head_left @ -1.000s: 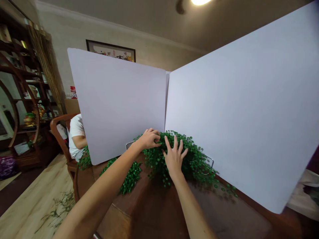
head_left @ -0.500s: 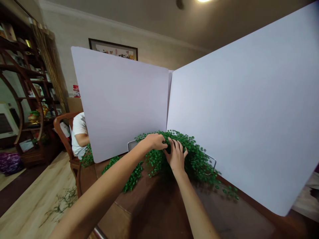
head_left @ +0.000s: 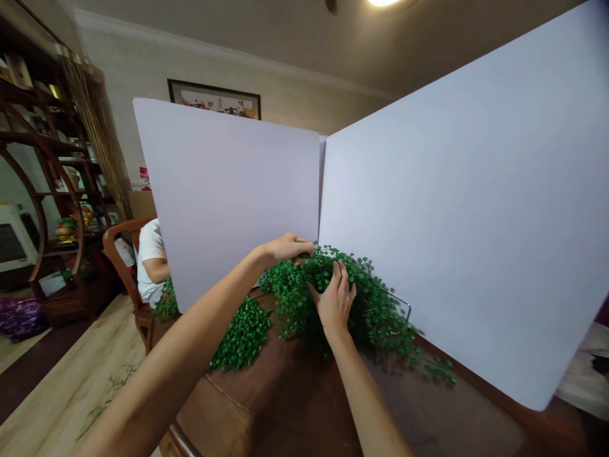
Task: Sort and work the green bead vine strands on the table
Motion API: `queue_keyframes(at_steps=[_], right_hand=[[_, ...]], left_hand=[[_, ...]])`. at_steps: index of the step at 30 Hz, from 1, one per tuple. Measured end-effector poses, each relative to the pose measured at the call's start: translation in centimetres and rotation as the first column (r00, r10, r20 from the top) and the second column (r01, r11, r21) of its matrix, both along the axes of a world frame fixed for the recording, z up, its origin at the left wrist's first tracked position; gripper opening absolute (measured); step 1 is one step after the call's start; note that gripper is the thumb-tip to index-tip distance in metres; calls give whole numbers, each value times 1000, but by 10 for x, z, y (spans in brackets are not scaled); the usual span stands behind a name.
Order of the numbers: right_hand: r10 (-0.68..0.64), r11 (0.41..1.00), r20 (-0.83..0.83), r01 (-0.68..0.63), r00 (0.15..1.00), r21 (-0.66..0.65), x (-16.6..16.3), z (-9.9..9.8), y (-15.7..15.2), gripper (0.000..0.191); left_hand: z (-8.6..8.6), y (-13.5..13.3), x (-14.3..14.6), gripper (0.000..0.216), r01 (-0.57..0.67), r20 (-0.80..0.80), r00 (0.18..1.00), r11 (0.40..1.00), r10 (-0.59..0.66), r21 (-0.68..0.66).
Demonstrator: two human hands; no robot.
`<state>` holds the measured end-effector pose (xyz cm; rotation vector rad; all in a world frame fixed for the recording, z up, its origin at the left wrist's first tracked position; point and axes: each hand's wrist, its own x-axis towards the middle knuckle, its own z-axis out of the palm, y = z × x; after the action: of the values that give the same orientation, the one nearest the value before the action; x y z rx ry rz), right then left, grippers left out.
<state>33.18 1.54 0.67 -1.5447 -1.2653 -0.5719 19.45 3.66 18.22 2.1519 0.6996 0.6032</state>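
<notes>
A heap of green artificial vine with small round leaves point(head_left: 371, 304) lies on a dark wooden table point(head_left: 304, 393), in the corner formed by two white boards. My left hand point(head_left: 285, 247) is closed on a clump at the top of the heap and holds it raised. My right hand point(head_left: 334, 298) presses into the middle of the foliage, fingers curled around strands. More of the vine point(head_left: 240, 336) hangs over the table's left edge.
The left white board point(head_left: 223, 197) and the right white board point(head_left: 466, 222) stand upright behind the vine. A person in a white shirt point(head_left: 151, 254) sits on a wooden chair point(head_left: 121, 254) behind the left board. Dark shelving point(head_left: 42, 190) lines the left wall. Loose sprigs lie on the floor point(head_left: 57, 381).
My left hand has risen, lifting a clump of vine upward. My right hand, spread open a second ago, has curled into the foliage. The view shifted slightly.
</notes>
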Motion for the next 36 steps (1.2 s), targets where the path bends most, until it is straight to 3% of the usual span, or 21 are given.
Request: queue_keyframes(at_steps=[4, 8, 13, 20, 25, 29, 33, 36], right_hand=[[-13, 994, 15, 11, 1000, 112, -1, -4, -4, 73], [-113, 987, 102, 100, 988, 126, 5, -20, 0, 57], [-129, 991, 94, 130, 987, -3, 8, -25, 6, 45], [-159, 974, 6, 157, 987, -162, 6, -13, 2, 41], [-166, 965, -87, 144, 982, -218, 14, -21, 9, 41], [-164, 961, -140, 126, 977, -248, 17, -24, 12, 41], [-189, 956, -199, 134, 962, -261, 17, -23, 11, 43], [-191, 960, -209, 138, 959, -244, 18, -22, 9, 48]], left_hand=[[-9, 5, -4, 18, 25, 273, 960, 955, 60, -297], [-1, 13, -2, 19, 98, 586, 781, 884, 217, -457], [12, 6, 1, 18, 123, 646, 723, 875, 245, -469], [3, -10, 1, 27, 221, 716, 689, 909, 111, -354], [11, -13, 2, 29, 257, 829, 554, 931, 76, -258], [35, -30, -3, 31, 218, 872, 481, 950, 93, -222], [81, -68, -17, 30, 169, 943, 324, 977, 71, -132], [115, -98, -29, 25, 145, 946, 321, 985, 44, -95]])
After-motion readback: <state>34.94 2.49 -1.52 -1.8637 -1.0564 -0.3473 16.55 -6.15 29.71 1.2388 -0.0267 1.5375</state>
